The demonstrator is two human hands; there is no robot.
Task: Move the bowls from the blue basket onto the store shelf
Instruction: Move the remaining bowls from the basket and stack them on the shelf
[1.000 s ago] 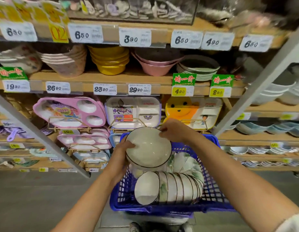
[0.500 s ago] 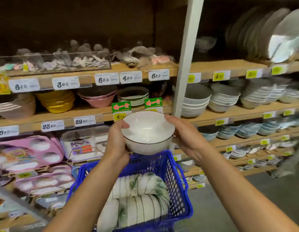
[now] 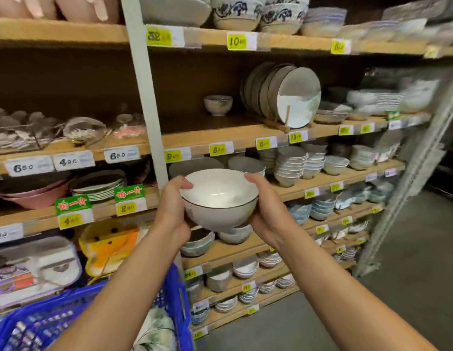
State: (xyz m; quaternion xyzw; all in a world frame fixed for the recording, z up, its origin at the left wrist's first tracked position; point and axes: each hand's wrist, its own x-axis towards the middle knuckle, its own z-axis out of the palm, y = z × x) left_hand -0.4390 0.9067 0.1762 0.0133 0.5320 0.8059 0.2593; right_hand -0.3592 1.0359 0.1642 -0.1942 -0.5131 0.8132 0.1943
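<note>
Both hands on the bowl (image 3: 220, 198), frame ctr, mouth up, rim tipped a little toward the camera. A 2nd rim line shows just under the top one, so poss. two nested; can't tell for sure. The left hand (image 3: 173, 209) cups the left wall: thumb hooked over the rim, other fingers curled round the far/under side, mostly hidden. The right hand (image 3: 264, 211) mirrors it on the right wall: thumb tip at the rim, palm against the side, fingers out of sight behind. Both wrap the bowl firmly, nothing else held.

Key relation: target = store shelf (image 3: 207, 127), whose bare wooden stretch lies straight above the bowl in frame, i.e. higher and further from the person, just right of the grey post (image 3: 144, 97). The bowl is round, so no long axis to line up; prob. what matters is keeping the mouth level while going up + fwd. Neither hand is nearer, since they sit level either side, so likely a two-handed lift.

That stretch has a small bowl (image 3: 218, 105) at the back and plates (image 3: 291, 95) standing on edge in a rack at its right end. The gap btwn post and plates looks wide enough.

The blue basket (image 3: 43, 323) is at lower left of frame, well below the hands, w/ other bowls (image 3: 159, 335) in it.
</note>
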